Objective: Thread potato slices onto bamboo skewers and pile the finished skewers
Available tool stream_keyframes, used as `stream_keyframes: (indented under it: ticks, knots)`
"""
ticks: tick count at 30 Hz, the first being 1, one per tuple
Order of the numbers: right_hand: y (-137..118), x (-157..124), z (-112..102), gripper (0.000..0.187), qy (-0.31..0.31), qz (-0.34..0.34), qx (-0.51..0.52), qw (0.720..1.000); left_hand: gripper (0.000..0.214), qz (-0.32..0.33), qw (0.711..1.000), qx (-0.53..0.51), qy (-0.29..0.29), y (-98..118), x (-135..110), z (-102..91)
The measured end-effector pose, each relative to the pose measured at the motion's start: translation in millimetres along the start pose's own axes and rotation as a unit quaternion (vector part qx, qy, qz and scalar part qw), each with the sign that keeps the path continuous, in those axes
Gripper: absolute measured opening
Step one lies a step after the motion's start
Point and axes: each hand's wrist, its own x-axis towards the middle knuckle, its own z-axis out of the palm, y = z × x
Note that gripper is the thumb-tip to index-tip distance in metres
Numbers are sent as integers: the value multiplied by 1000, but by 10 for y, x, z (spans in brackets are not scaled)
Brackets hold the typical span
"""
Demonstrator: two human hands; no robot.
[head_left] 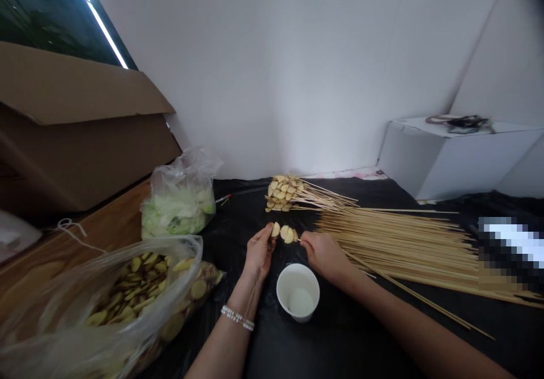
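My left hand (260, 251) pinches a potato slice (276, 230) at the tip end of a thin wooden skewer. Several more potato slices (289, 234) are threaded on that skewer between my hands. My right hand (325, 252) is closed around the skewer (300, 239) just right of the slices. Below and between the hands stands a white cup (298, 292) with what looks like clear liquid inside. Farther back lies a pile of finished-looking potato skewers (283, 191), slices to the left and sticks to the right.
Many bare bamboo skewers (399, 246) spread across the right side of the black-covered table. At left are an open plastic bag of potato slices (140, 288) and a bag of pale green vegetable (178, 206). A cardboard box (80, 152) and a white box (416, 155) flank the wall.
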Motion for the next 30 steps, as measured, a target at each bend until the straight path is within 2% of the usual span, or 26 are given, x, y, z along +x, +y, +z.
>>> stream_keyframes:
  ticks: [4,7,10,12,16,20,25,30]
  knots:
    - [27,24,3,23,9,-9,28,1000,21,10,1000,-12,-13,9,-45,35]
    - [25,29,2,23,20,-21,59,998,30,7,999,-4,-48,4,-106,81]
    - [16,26,-6,23,22,-24,72,997,28,-6,996,29,-79,-1,-137,103]
    - [27,31,-22,22,16,-27,75,997,23,-9,997,28,-67,17,-121,90]
    - [121,62,-75,17,3,-39,81,996,9,-7,1000,-26,-5,114,-33,26]
    - [241,101,-126,18,12,-56,96,994,3,-3,998,-62,29,169,23,-15]
    - [365,149,-179,21,75,-34,133,988,6,-14,999,-38,5,59,3,4]
    - [626,228,-228,24,166,55,189,966,12,-56,998,-8,-35,-26,-26,30]
